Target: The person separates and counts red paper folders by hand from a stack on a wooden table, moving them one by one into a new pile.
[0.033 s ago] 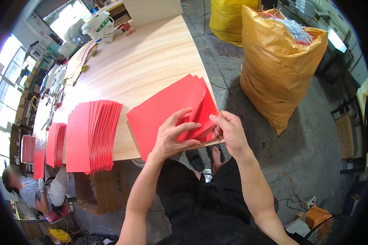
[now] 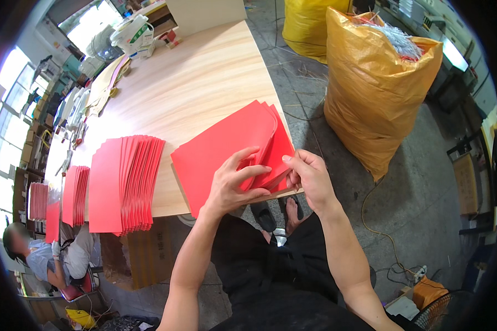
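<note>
A small pile of red paper sheets (image 2: pixel 221 140) lies at the table's near right corner, its layers slightly fanned. My left hand (image 2: pixel 229 185) is at the near side of the pile, with fingers bent and spaced around the raised edges of the upper sheets. Between these and the layer below, a gap shows. My right hand (image 2: pixel 310 177) pinches the right edge of a lower red sheet (image 2: pixel 281 149) between thumb and curled fingers. What lies under the fingertips is partly hidden.
Fanned red stacks (image 2: pixel 124 185) line the wooden table (image 2: pixel 204 66) to the left. A white bucket (image 2: pixel 132 33) stands at the far left. On the floor to the right is a full orange sack (image 2: pixel 375 88). Another person (image 2: pixel 66 259) sits at lower left.
</note>
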`<state>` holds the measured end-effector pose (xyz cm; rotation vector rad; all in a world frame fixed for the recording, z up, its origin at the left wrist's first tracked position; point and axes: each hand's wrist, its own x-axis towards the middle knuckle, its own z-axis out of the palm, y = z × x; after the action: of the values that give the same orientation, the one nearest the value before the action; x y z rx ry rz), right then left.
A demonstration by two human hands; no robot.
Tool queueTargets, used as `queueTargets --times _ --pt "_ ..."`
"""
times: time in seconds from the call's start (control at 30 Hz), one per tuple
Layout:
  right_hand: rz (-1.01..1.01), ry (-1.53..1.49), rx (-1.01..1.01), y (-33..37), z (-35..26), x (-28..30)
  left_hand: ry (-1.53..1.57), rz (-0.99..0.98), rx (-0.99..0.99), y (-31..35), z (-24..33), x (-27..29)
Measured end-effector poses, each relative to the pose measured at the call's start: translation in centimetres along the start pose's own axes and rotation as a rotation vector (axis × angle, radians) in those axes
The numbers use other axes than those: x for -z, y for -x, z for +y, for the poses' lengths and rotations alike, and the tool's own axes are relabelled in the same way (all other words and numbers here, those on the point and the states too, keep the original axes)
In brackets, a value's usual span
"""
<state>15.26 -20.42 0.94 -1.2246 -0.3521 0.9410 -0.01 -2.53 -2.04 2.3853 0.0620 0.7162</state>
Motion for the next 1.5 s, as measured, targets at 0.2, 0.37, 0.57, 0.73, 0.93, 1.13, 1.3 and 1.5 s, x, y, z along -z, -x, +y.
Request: queueTargets --times 0.2,0.37,0.57,0.73,0.93,1.13,1.3,1.5 --pt "0.000 0.145 0.107 0.4 -0.3 -0.2 0.055 -0.009 0.032 0.0 0.1 0.2" --pt "0.069 0.156 0.216 0.4 0.7 -0.2 0.006 -0.027 -0.003 -0.3 0.7 0.4" --pt "0.285 0.801 0.635 0.3 2.1 -1.7 -0.009 0.095 0.016 0.4 0.8 -0.4" --pt "0.023 0.003 0.069 -0.4 0.7 -0.3 -0.075 -0.003 -0.021 0.2 0.8 0.3" --pt "-0.002 -0.061 0.047 -0.2 0.5 -0.4 -0.049 0.041 -0.033 0.1 0.8 0.0" --pt "0.030 0.060 0.083 -0.1 0.7 0.6 0.005 0.016 0.022 0.3 0.4 0.0" --pt "0.341 0.457 0.416 1.2 1.8 0.3 0.024 0.022 0.020 0.2 0.4 0.0" --pt "0.004 1.018 0.847 1.6 3.2 0.4 -0.032 -0.002 -0.002 0.2 0.5 -0.1"
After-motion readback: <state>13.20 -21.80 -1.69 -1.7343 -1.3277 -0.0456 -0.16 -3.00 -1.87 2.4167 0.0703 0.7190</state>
